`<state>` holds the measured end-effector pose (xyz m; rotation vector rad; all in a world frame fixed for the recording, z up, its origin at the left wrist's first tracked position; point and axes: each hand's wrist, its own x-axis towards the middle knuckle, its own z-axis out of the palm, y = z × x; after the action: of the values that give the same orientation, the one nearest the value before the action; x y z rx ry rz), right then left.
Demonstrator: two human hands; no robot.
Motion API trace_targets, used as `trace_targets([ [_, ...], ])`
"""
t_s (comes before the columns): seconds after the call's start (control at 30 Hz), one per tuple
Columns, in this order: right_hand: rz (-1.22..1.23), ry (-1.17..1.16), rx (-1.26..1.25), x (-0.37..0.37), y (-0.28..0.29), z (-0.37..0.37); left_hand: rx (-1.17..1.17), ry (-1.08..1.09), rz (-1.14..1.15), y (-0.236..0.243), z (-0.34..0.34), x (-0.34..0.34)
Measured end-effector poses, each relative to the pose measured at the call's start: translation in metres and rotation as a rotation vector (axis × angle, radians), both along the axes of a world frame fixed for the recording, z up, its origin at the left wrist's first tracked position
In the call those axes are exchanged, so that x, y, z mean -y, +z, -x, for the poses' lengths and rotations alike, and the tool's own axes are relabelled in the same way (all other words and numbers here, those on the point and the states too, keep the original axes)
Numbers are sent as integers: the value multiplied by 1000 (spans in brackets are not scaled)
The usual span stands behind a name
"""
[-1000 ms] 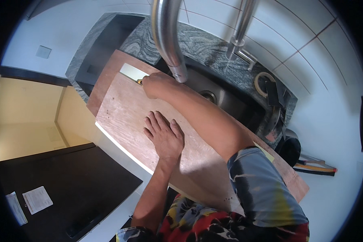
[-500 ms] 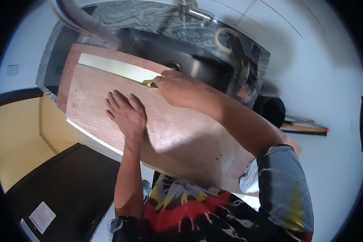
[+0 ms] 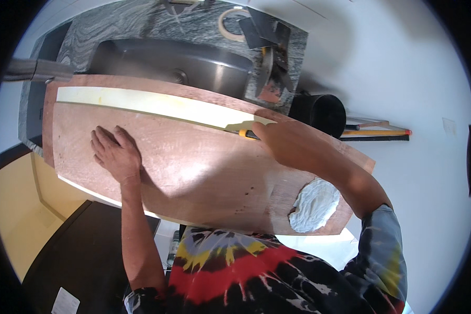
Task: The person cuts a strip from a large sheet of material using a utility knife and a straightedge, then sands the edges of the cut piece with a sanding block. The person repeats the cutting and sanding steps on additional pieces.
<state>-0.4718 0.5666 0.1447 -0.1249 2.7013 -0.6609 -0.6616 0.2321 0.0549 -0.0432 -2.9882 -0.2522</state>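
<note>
My left hand (image 3: 116,155) lies flat with fingers spread on the left part of a reddish-brown plywood board (image 3: 193,152). My right hand (image 3: 285,145) is closed around a yellow-and-black utility knife (image 3: 248,134). The knife's tip points left and meets the near edge of a long pale-yellow strip (image 3: 162,108), which runs along the board's far side. My right hand covers the strip's right end. Near the board's right end rests a crumpled white cloth (image 3: 315,205), below my right forearm.
Beyond the board, a dark sink (image 3: 214,68) is set in a grey veined stone counter (image 3: 141,23). A tape roll (image 3: 223,23) and dark sheets (image 3: 258,30) lie there. To the right are a black cylinder (image 3: 318,115) and long-handled tools (image 3: 382,132). A dark cabinet (image 3: 83,246) stands lower left.
My right hand has drawn the knife rightward along the strip's edge, exposing more of the strip. My left hand stays flat on the board. The view has shifted, showing the whole white cloth.
</note>
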Motion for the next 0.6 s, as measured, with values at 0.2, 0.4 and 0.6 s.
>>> trace_targets([
  [0.2, -85, 8, 68, -39, 17, -60, 7, 35, 27, -9, 4, 8],
  [0.4, -93, -91, 27, -54, 27, -98, 21, 36, 34, -6, 4, 9],
  [0.6, -182, -171, 444, -54, 42, -98, 13, 27, 41, -11, 4, 8],
])
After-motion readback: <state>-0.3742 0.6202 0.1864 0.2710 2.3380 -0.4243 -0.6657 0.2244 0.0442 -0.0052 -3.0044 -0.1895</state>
